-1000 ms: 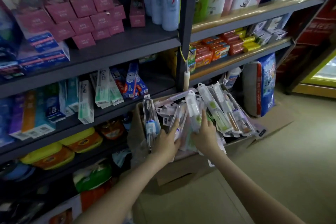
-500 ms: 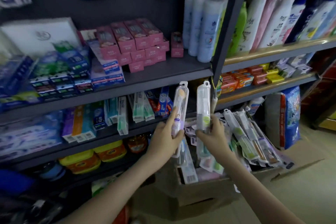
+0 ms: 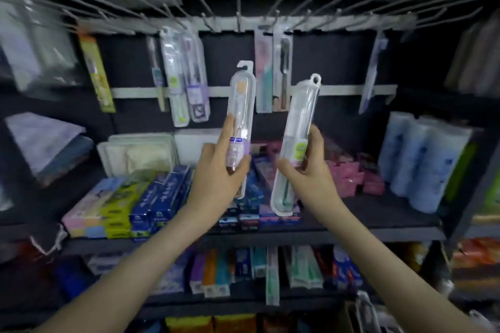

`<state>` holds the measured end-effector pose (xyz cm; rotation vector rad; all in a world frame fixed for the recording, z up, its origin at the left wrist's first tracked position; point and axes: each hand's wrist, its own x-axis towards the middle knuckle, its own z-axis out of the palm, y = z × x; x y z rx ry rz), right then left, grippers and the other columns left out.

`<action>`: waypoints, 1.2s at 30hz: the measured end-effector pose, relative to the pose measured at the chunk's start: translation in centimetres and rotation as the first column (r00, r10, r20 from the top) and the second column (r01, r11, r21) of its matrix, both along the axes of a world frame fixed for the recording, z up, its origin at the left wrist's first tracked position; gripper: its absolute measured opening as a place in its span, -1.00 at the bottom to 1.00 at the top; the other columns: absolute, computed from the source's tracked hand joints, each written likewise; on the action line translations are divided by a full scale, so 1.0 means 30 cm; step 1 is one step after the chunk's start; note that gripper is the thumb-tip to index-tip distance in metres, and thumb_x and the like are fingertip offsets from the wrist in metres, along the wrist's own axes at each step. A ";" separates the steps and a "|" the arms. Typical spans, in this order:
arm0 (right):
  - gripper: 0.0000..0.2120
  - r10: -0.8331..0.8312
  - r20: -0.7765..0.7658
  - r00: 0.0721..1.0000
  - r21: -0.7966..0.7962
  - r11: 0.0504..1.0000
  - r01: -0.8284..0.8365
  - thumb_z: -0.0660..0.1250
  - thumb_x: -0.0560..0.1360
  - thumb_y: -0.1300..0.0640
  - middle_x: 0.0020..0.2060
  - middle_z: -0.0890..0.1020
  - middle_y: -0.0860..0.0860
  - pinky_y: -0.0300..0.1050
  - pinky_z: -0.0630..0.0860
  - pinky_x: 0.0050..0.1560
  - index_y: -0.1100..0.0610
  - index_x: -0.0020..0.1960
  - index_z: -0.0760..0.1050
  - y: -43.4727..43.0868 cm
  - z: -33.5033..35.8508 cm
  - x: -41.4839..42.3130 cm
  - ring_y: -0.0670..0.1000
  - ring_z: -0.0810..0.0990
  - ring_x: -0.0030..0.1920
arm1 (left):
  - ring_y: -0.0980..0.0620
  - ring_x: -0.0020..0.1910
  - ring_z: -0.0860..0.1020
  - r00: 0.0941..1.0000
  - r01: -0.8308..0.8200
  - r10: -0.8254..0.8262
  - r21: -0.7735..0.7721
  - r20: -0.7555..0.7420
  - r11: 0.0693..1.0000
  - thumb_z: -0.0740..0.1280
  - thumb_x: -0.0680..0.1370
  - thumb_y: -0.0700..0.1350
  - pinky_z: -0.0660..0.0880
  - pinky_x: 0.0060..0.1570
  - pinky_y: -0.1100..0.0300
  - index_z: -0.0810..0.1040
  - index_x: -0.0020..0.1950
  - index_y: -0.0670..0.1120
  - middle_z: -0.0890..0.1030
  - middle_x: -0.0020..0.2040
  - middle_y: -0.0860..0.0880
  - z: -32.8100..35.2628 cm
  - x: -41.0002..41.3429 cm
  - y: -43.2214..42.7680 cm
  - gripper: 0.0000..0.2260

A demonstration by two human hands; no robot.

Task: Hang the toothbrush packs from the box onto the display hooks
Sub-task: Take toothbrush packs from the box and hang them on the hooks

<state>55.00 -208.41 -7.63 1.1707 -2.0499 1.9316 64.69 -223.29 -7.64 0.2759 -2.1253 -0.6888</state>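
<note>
My left hand (image 3: pixel 216 170) grips a clear toothbrush pack with a purple label (image 3: pixel 242 105), held upright with its hang tab on top. My right hand (image 3: pixel 311 173) grips a second clear pack with a green label (image 3: pixel 299 121), tilted slightly right. Both packs are raised below a row of metal display hooks (image 3: pixel 238 8) and touch none of them. Several toothbrush packs (image 3: pixel 186 76) hang from hooks at the left, more hanging packs (image 3: pixel 273 67) at the centre. The box is out of view except for loose packs (image 3: pixel 370 313) at the bottom right.
Below the hooks a dark shelf (image 3: pixel 351 232) carries toothpaste boxes (image 3: pixel 151 203), pink boxes (image 3: pixel 349 176) and pale blue bottles (image 3: pixel 422 159). A lower shelf holds more toothpaste boxes (image 3: pixel 216 270). Folded cloths (image 3: pixel 46 143) lie at the left. Several hooks at the right (image 3: pixel 392 11) are bare.
Both hands have lifted one pack each out of the box and raised them up to the hook row. The view has tilted upward from the box to the hooks.
</note>
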 end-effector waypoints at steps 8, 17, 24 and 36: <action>-0.12 0.072 -0.381 0.922 0.080 0.996 -0.045 0.35 0.53 0.09 0.32 0.50 -0.01 -0.06 0.50 -0.05 -0.16 0.54 -0.24 -0.382 0.168 0.000 0.16 0.60 -0.06 | 0.19 -0.28 0.41 0.989 -0.143 0.139 -0.126 -0.040 0.982 0.31 0.57 0.02 0.30 -0.31 0.40 -0.19 0.46 0.36 0.35 -0.16 0.01 0.128 0.131 -0.376 -0.26; -0.10 0.217 -0.438 0.873 0.200 0.970 -0.140 0.34 0.51 0.08 -0.33 0.45 -0.15 -0.27 0.32 -0.34 -0.34 0.48 -0.27 -0.586 0.246 -0.006 -0.12 0.38 -0.43 | 0.15 -0.09 0.49 0.967 -0.211 0.212 0.022 -0.144 0.977 0.33 0.55 0.03 0.44 -0.13 0.21 -0.13 0.50 0.36 0.46 0.04 0.01 0.094 0.131 -0.562 -0.25; -0.13 0.289 -0.421 0.860 0.176 0.956 -0.235 0.33 0.50 0.13 -0.41 0.40 -0.04 -0.29 0.35 -0.34 -0.33 0.49 -0.20 -0.718 0.327 0.007 -0.13 0.34 -0.46 | 0.05 0.03 0.52 0.946 -0.273 0.272 0.020 -0.177 0.962 0.37 0.52 0.02 0.54 -0.02 0.01 -0.10 0.47 0.43 0.48 0.17 -0.02 0.110 0.168 -0.642 -0.23; -0.12 0.203 -0.479 0.854 0.160 0.977 -0.142 0.27 0.51 0.11 -0.11 0.50 0.03 0.03 0.53 -0.19 -0.30 0.48 -0.31 -0.772 0.340 0.079 0.03 0.51 -0.25 | 0.26 -0.11 0.47 0.897 -0.415 0.406 -0.019 -0.176 0.910 0.37 0.53 -0.01 0.39 -0.21 0.41 -0.11 0.50 0.37 0.49 0.15 0.02 0.141 0.270 -0.690 -0.22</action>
